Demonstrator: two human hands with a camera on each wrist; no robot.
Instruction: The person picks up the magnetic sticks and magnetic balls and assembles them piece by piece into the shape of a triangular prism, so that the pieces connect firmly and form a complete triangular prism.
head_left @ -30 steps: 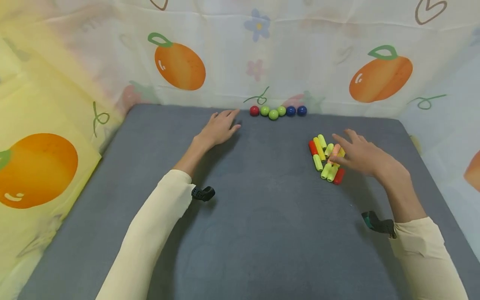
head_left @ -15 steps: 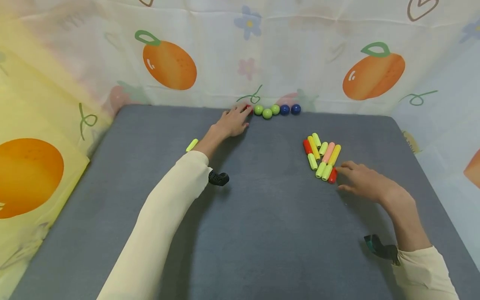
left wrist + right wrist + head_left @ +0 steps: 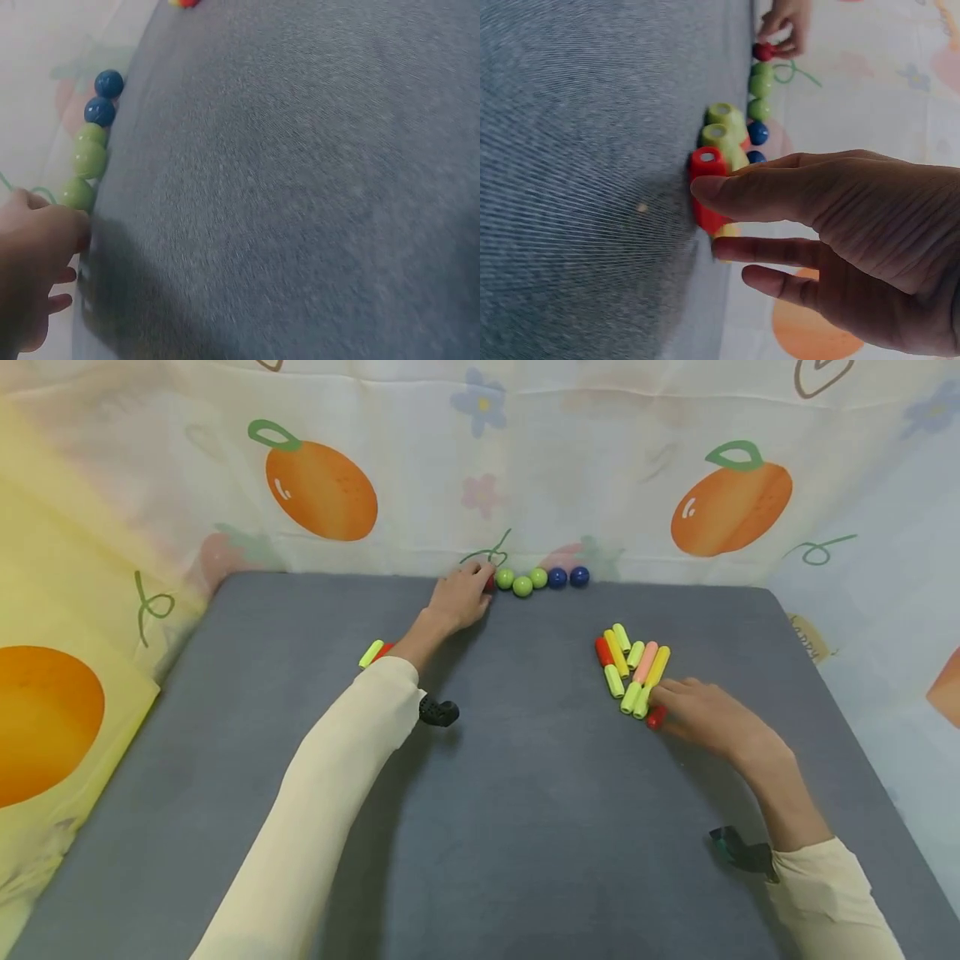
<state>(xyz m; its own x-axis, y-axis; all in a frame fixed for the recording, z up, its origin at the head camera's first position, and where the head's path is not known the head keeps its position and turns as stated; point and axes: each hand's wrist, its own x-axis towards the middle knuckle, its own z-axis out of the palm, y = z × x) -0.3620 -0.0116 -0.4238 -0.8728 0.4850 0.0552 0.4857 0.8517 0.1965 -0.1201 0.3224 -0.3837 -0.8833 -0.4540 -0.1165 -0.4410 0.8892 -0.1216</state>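
Note:
At the far edge of the grey table, my left hand (image 3: pixel 457 599) pinches a glossy red ball (image 3: pixel 763 51) between thumb and fingers; in the head view the hand mostly covers it. Three green balls (image 3: pixel 522 586) and two dark blue balls (image 3: pixel 579 577) continue the row to its right. My right hand (image 3: pixel 701 714) has its thumb and a finger around a short red tube (image 3: pixel 708 187) with a hole in its end. That tube lies at the near end of a cluster of yellow-green tubes (image 3: pixel 613 681), yellow tubes (image 3: pixel 660 665) and a peach tube (image 3: pixel 646 662).
Beside my left wrist lie another yellow-green tube (image 3: pixel 371 653) and a red tube (image 3: pixel 383 651), partly hidden by the arm. A fruit-printed cloth (image 3: pixel 420 460) stands right behind the table's far edge. The grey table top (image 3: pixel 525 793) stretches between my arms.
My left hand has reached right to the red ball and taken hold of it. My right hand has moved down from above the cluster to the red tube. The view has shifted slightly right.

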